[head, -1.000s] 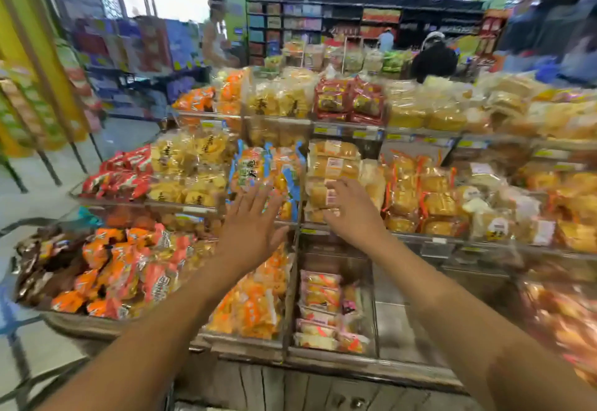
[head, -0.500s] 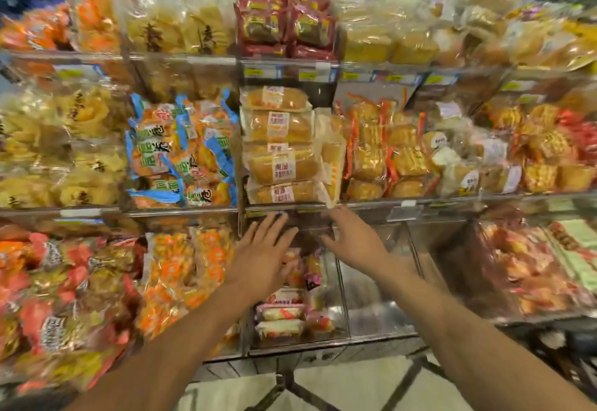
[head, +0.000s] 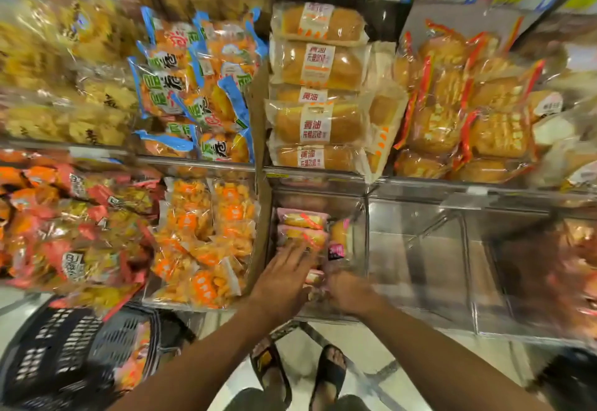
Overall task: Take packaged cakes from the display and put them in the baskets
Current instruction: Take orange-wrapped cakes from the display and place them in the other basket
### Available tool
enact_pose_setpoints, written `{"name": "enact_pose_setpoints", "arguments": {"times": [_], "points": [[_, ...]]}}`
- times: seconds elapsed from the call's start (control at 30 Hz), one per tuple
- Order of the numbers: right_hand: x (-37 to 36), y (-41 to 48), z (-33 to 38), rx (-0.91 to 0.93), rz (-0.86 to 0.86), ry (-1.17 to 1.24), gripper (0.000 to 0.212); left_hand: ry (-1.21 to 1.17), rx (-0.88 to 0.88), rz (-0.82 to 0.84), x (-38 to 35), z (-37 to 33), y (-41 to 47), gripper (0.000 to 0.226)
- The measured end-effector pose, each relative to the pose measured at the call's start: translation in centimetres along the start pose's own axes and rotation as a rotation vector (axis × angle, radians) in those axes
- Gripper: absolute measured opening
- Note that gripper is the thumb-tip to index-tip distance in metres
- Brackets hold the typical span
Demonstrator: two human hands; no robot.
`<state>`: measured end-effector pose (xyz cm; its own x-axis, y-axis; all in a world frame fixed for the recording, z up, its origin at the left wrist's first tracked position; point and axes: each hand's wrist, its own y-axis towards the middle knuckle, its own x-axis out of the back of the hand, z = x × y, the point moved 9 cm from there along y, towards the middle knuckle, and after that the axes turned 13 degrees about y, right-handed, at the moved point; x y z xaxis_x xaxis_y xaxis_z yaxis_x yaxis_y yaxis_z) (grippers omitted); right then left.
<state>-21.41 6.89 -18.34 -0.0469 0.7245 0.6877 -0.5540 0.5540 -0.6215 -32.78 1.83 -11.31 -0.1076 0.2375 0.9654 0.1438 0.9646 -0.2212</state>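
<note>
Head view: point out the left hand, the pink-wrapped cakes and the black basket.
left hand (head: 284, 279), head view, on the back of the hand.
pink-wrapped cakes (head: 302, 220), head view, on the top pack's wrapper.
black basket (head: 61, 342), head view, on its slotted wall.

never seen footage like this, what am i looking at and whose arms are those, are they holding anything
No machine: a person wears a camera on the head, so the view looks down at their bare arms. The left hand reaches with straight fingers over pink-wrapped cake packets in a clear plastic bin of a shop display. The right hand is beside it, too blurred to tell whether it grips one. A black slotted plastic basket sits at lower left.
</note>
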Motion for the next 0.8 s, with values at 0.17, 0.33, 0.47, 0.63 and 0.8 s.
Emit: {"name": "enact_pose_setpoints", "arguments": {"times": [0.17,0.33,0.47,0.63,0.8], "points": [[-1.8,1.4,-0.6,0.002,-0.058,-0.136,0.020,-0.191,0.116,0.075,-2.4,0.9,-0.9,0.080],[0.3,1.5,-0.8,0.018,-0.015,-0.087,0.032,-0.391,0.236,0.152,-3.9,2.6,-1.6,0.078],[5.0,0.9,-0.7,0.123,-0.006,-0.004,0.026,-0.523,0.253,0.176,-3.0,2.8,-1.5,0.078],[10.9,0.6,-0.9,0.162,0.106,0.196,0.025,-0.827,0.253,0.202,-2.0,2.5,-0.7,0.081],[12.7,-0.2,0.5,0.153,0.257,0.509,0.025,-1.170,0.198,0.312,-1.7,0.6,0.3,0.073]]}}
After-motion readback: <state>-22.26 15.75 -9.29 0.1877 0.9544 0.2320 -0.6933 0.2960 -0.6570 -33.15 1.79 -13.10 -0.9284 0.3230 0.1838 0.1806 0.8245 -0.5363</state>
